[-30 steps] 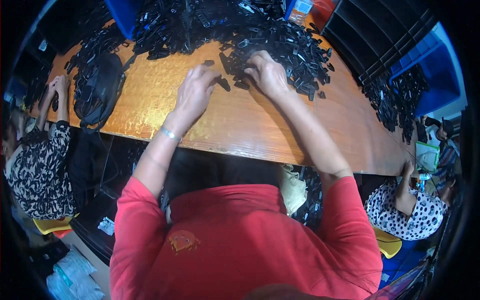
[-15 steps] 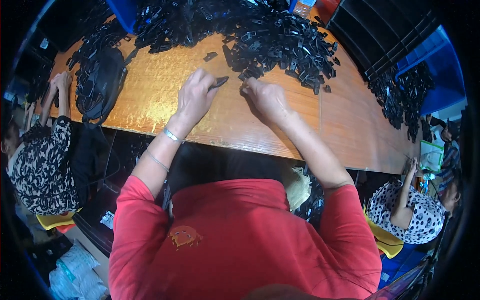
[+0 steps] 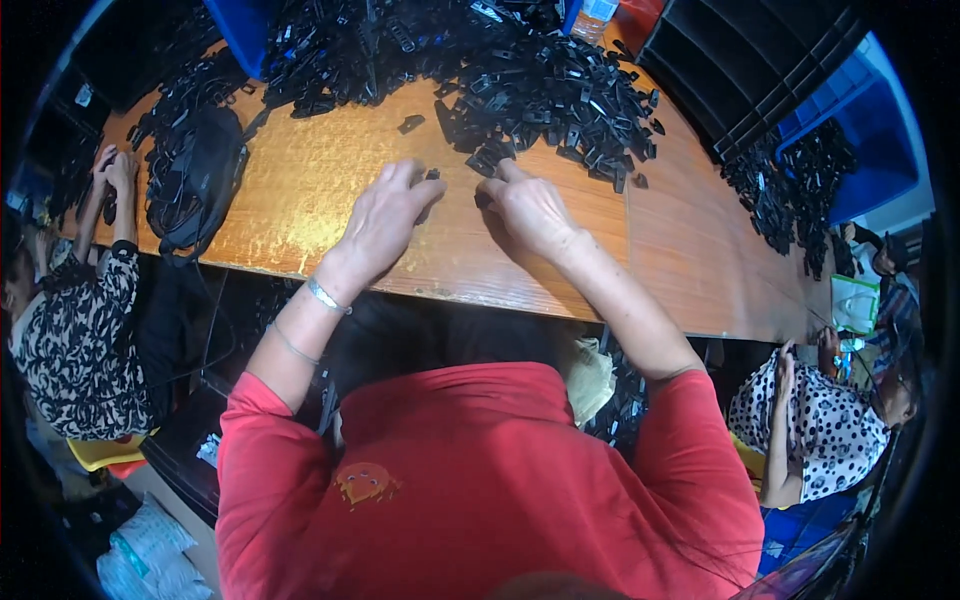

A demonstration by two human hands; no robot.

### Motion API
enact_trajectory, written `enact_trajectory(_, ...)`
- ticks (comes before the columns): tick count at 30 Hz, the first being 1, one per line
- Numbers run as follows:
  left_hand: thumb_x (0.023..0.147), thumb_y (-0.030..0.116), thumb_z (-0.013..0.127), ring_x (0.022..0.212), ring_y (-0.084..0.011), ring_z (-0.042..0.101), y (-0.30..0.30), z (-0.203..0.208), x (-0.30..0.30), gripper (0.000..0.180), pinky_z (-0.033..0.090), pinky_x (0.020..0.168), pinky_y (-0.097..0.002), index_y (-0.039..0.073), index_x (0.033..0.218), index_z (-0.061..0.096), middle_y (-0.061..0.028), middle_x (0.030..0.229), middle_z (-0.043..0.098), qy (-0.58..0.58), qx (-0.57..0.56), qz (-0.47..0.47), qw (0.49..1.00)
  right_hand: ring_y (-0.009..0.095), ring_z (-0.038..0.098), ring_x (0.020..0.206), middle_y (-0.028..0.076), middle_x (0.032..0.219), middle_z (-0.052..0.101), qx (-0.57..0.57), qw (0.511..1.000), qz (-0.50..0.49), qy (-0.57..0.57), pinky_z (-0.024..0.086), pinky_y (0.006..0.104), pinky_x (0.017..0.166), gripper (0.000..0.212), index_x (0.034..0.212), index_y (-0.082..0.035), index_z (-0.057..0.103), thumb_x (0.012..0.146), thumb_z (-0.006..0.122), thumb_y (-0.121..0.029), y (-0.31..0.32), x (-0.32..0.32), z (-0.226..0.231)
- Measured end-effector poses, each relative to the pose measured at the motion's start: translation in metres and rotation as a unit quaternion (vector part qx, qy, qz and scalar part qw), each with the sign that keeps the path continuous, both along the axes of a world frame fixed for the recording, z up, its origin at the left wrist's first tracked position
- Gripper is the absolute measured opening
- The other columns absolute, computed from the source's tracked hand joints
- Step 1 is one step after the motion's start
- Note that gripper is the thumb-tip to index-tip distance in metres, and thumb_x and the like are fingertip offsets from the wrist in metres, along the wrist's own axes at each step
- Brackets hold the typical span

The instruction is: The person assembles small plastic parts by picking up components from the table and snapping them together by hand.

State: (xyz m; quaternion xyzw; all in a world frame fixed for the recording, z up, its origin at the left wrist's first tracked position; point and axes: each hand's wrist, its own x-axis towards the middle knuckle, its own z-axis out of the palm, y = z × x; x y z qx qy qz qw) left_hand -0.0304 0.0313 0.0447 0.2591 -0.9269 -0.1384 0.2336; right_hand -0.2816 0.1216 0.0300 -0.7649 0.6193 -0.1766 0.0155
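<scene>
The person's left hand [image 3: 385, 215] pinches a small black piece [image 3: 433, 175] between thumb and fingers, just above the desk [image 3: 330, 150], with only a short end showing. The right hand [image 3: 535, 212] is curled, its fingertips at a dark part [image 3: 484, 200] near the front of the heap [image 3: 570, 95]; the fingers hide most of it, so whether they grip it or merely touch it is not clear. A single loose clip [image 3: 411, 123] lies apart on the bare wood, farther from the person than the left hand. The pieces look like moulded plastic, slim and elongated, some with an open slot, so each is probably very light and stiff, with little give under a pinch. Their smooth faces may slide on the varnished wood, and thin ends or slots could be the weakest spots. A thumb-and-forefinger hold across the long sides, near the middle, seems surest; in the heap, overlapping neighbours may snag.
</scene>
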Motion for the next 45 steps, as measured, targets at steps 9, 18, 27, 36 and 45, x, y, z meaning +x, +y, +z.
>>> enact_trajectory(9, 0.084, 0.006, 0.086, 0.111, -0.0358, 0.065, -0.01, -0.011, 0.015, 0.029, 0.054, 0.094, -0.0459, 0.004, 0.112, 0.076, -0.0125, 0.112, 0.069, -0.002, 0.019, 0.023, 1.0, 0.039, 0.075, 0.088, 0.019, 0.102, 0.075, 0.029, 0.98, -0.117, -0.161, 0.059, 0.0478, 0.076, 0.028, 0.115, -0.004, 0.079, 0.092, 0.085, -0.018, 0.002, 0.013, 0.002)
enact_trajectory(18, 0.083, 0.009, 0.089, 0.101, -0.035, 0.066, -0.012, -0.039, 0.026, 0.02, 0.054, 0.088, -0.0447, 0.005, 0.1, 0.079, -0.0118, 0.1, 0.07, 0.087, 0.056, 0.079, 0.992, 0.037, 0.072, 0.096, 0.015, 0.107, 0.068, -0.031, 0.985, -0.045, -0.166, 0.058, 0.0454, 0.08, 0.03, 0.116, -0.008, 0.082, 0.091, 0.088, -0.022, -0.012, 0.048, -0.012)
enact_trajectory(27, 0.084, 0.01, 0.089, 0.098, -0.0348, 0.066, -0.01, -0.037, 0.028, 0.02, 0.053, 0.085, -0.0443, 0.003, 0.099, 0.078, -0.0117, 0.097, 0.067, 0.093, 0.076, 0.081, 0.989, 0.036, 0.072, 0.094, 0.013, 0.104, 0.069, -0.005, 0.984, -0.016, -0.177, 0.058, 0.0464, 0.079, 0.028, 0.112, -0.007, 0.083, 0.088, 0.089, -0.02, -0.015, 0.046, -0.01)
enact_trajectory(36, 0.085, 0.009, 0.087, 0.095, -0.0381, 0.066, -0.022, -0.039, 0.022, 0.018, 0.053, 0.082, -0.0468, 0.002, 0.096, 0.073, -0.0152, 0.097, 0.065, 0.103, 0.029, 0.084, 0.991, 0.04, 0.073, 0.083, 0.015, 0.092, 0.068, -0.083, 0.988, 0.119, -0.061, 0.057, 0.0515, 0.071, 0.017, 0.08, -0.005, 0.075, 0.086, 0.083, -0.019, -0.062, 0.057, -0.012)
enact_trajectory(45, 0.094, 0.002, 0.078, 0.096, -0.0234, 0.074, -0.015, 0.027, 0.189, 0.018, 0.058, 0.085, -0.037, 0.003, 0.111, 0.077, -0.0113, 0.105, 0.076, -0.095, 0.303, 0.104, 0.942, 0.039, 0.074, 0.091, 0.013, 0.107, 0.073, -0.089, 0.986, -0.028, -0.141, 0.06, 0.0492, 0.08, 0.022, 0.109, -0.01, 0.08, 0.092, 0.084, -0.024, -0.02, 0.023, -0.01)
